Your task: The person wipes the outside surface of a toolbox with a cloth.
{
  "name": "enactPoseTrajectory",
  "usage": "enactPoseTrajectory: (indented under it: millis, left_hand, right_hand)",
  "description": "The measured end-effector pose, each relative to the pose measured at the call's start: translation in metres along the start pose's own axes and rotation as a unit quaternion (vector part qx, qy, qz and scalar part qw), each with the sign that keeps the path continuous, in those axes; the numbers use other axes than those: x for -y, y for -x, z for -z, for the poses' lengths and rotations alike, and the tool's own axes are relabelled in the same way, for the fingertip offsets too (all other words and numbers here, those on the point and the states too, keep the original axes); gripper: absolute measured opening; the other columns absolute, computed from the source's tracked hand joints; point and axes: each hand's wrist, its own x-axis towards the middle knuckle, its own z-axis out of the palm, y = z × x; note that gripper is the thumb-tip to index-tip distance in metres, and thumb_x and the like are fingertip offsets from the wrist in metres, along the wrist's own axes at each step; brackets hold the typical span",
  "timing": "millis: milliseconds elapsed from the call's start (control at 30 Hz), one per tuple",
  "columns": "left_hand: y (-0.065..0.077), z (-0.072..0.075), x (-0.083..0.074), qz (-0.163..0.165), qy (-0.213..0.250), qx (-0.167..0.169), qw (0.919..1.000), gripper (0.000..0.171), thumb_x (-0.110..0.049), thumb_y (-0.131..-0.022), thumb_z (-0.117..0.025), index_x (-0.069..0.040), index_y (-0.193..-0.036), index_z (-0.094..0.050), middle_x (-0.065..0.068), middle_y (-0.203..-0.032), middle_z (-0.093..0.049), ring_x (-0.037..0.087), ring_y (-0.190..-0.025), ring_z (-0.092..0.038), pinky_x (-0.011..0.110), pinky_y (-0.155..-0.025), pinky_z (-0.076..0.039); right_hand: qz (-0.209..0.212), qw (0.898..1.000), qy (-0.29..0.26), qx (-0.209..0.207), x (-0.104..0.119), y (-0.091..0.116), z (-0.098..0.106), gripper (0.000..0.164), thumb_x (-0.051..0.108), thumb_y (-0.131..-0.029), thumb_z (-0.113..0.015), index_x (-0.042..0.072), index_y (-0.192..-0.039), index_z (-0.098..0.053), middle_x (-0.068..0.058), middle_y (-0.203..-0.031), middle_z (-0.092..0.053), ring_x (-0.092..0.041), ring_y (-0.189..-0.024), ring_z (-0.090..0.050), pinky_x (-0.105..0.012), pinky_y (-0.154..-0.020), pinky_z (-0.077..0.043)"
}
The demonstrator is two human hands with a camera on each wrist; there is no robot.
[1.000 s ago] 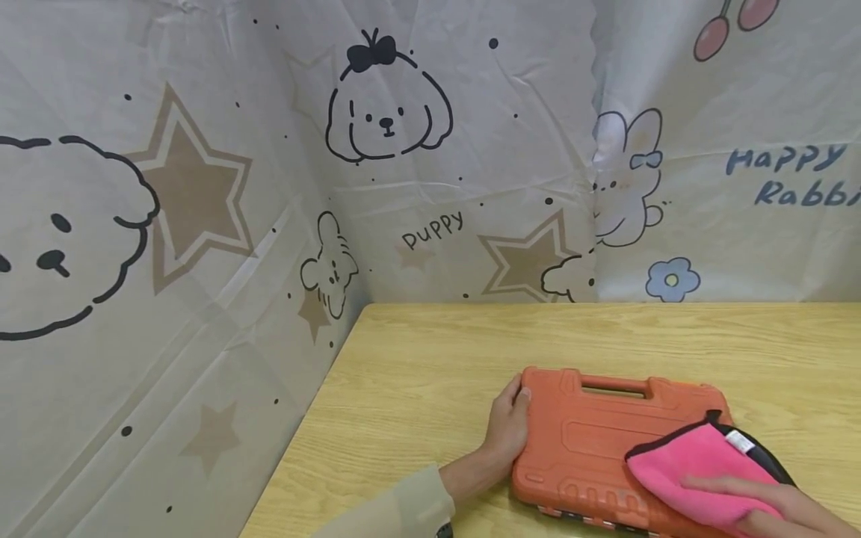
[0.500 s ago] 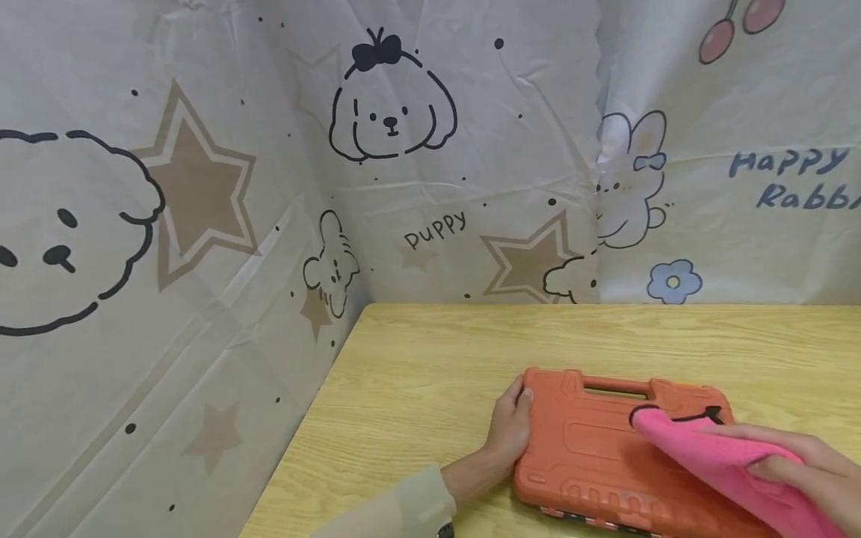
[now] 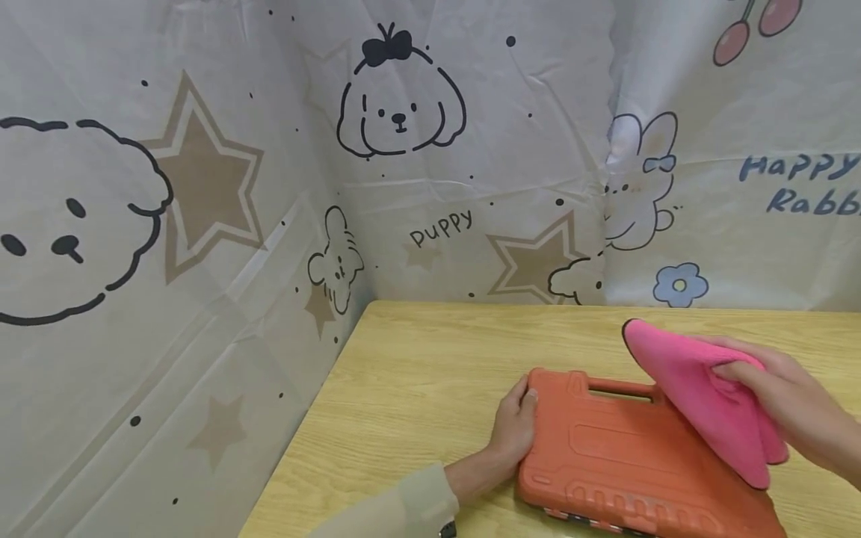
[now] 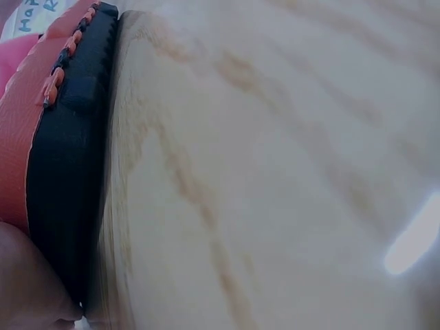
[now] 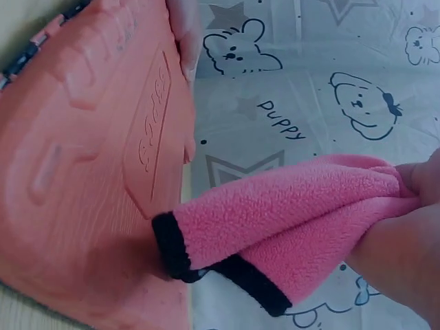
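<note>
An orange plastic carrying case (image 3: 619,448) with a built-in handle lies on the table. My left hand (image 3: 514,426) grips its left edge, the thumb on the upper face. In the left wrist view the case's dark lower half (image 4: 69,172) shows beside part of that hand (image 4: 31,282). My right hand (image 3: 787,388) holds a bunched pink cloth (image 3: 706,396) with dark edging over the right part of the case, covering some of it. Seen from the right wrist, the cloth (image 5: 295,213) hangs from the pinching fingers, close to the case's embossed face (image 5: 89,172).
The wood-grain table (image 3: 403,373) extends left of and behind the case. A white printed sheet (image 3: 430,179) with puppies, stars and a rabbit hangs behind and along the left side of the table.
My right hand has gathered up the pink cloth, which lay spread on the case, and raised it toward the handle side. The left hand stays on the case edge.
</note>
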Motion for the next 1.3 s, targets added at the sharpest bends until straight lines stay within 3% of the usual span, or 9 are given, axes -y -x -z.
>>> enactPoseTrajectory:
  millis: [167,300,367,533,667,767,900,1167,1300]
  left_hand:
    - [0.0,0.0,-0.002,-0.002,-0.001,-0.002,1.0,0.051,-0.02,-0.11,-0.039,0.003,-0.154,-0.03,0.013,-0.157,-0.035,0.028,-0.145,-0.029,0.046,-0.116,-0.026]
    - [-0.001,0.001,-0.002,-0.002,-0.003,-0.005,1.0,0.051,-0.02,-0.109,-0.039,0.003,-0.154,-0.03,0.013,-0.156,-0.036,0.029,-0.144,-0.029,0.046,-0.116,-0.026]
    - [-0.001,0.002,-0.001,-0.001,-0.002,-0.007,1.0,0.051,-0.02,-0.109,-0.04,0.003,-0.154,-0.031,0.014,-0.156,-0.037,0.029,-0.144,-0.029,0.047,-0.116,-0.026]
    - [-0.001,0.001,0.001,-0.002,0.015,0.0,0.9999,0.05,-0.019,-0.11,-0.039,0.002,-0.154,-0.03,0.013,-0.156,-0.037,0.029,-0.144,-0.031,0.047,-0.116,-0.027]
    - [0.0,0.0,0.002,-0.001,0.022,0.002,0.9997,0.05,-0.019,-0.109,-0.039,0.001,-0.154,-0.032,0.012,-0.155,-0.039,0.028,-0.143,-0.032,0.046,-0.115,-0.028]
    - [0.001,0.0,0.001,-0.007,0.018,-0.001,0.9998,0.049,-0.018,-0.109,-0.039,0.003,-0.153,-0.032,0.014,-0.155,-0.038,0.029,-0.143,-0.032,0.047,-0.116,-0.027]
    - [0.001,-0.001,0.001,-0.022,0.015,-0.002,0.9996,0.049,-0.016,-0.109,-0.039,0.006,-0.152,-0.032,0.017,-0.154,-0.039,0.031,-0.143,-0.032,0.047,-0.115,-0.027]
    - [0.0,-0.002,-0.001,-0.031,0.004,-0.002,0.9995,0.047,-0.015,-0.109,-0.04,0.005,-0.151,-0.036,0.014,-0.151,-0.044,0.027,-0.139,-0.038,0.045,-0.114,-0.031]
    - [0.0,0.0,-0.001,-0.028,0.007,0.003,0.9996,0.046,-0.016,-0.109,-0.039,0.0,-0.152,-0.038,0.01,-0.149,-0.048,0.023,-0.136,-0.042,0.043,-0.113,-0.034]
  right_hand:
    - [0.022,0.998,-0.054,-0.012,0.001,-0.015,-0.007,0.03,0.013,-0.106,-0.046,0.009,-0.131,-0.061,0.018,-0.106,-0.058,-0.003,-0.091,-0.053,-0.022,-0.068,-0.052]
    - [0.004,0.994,-0.113,-0.009,0.002,-0.029,-0.012,0.023,0.012,-0.106,-0.045,0.019,-0.106,-0.068,0.003,-0.09,-0.054,-0.01,-0.081,-0.052,-0.025,-0.062,-0.049]
    - [-0.004,0.992,-0.129,-0.011,0.003,-0.037,-0.016,0.025,0.013,-0.105,-0.045,0.023,-0.102,-0.067,0.002,-0.084,-0.051,-0.01,-0.078,-0.051,-0.024,-0.06,-0.048]
    - [-0.018,0.991,-0.128,-0.019,0.008,-0.058,-0.032,0.021,0.012,-0.103,-0.046,0.012,-0.085,-0.057,0.003,-0.071,-0.044,-0.01,-0.069,-0.047,-0.023,-0.058,-0.044]
    - [-0.022,0.995,-0.102,-0.005,0.009,-0.069,-0.049,0.017,0.012,-0.1,-0.047,-0.001,-0.098,-0.058,-0.002,-0.082,-0.048,-0.012,-0.075,-0.048,-0.025,-0.061,-0.046]
    - [-0.013,0.997,-0.07,0.015,0.008,-0.076,-0.064,0.032,0.012,-0.1,-0.048,-0.006,-0.125,-0.058,-0.009,-0.099,-0.053,-0.017,-0.086,-0.05,-0.025,-0.065,-0.047]
    - [0.001,0.999,-0.032,0.042,0.006,-0.087,-0.082,0.042,0.012,-0.099,-0.051,-0.006,-0.136,-0.055,-0.015,-0.111,-0.056,-0.023,-0.094,-0.05,-0.027,-0.069,-0.046]
    - [0.026,0.997,0.004,0.066,0.002,-0.102,-0.106,0.039,0.012,-0.097,-0.052,-0.002,-0.134,-0.061,-0.016,-0.13,-0.061,-0.026,-0.107,-0.051,-0.029,-0.082,-0.045]
    - [0.063,0.991,0.036,0.109,0.004,-0.104,-0.117,0.039,0.016,-0.099,-0.057,-0.004,-0.132,-0.061,-0.017,-0.128,-0.062,-0.026,-0.11,-0.054,-0.035,-0.089,-0.046]
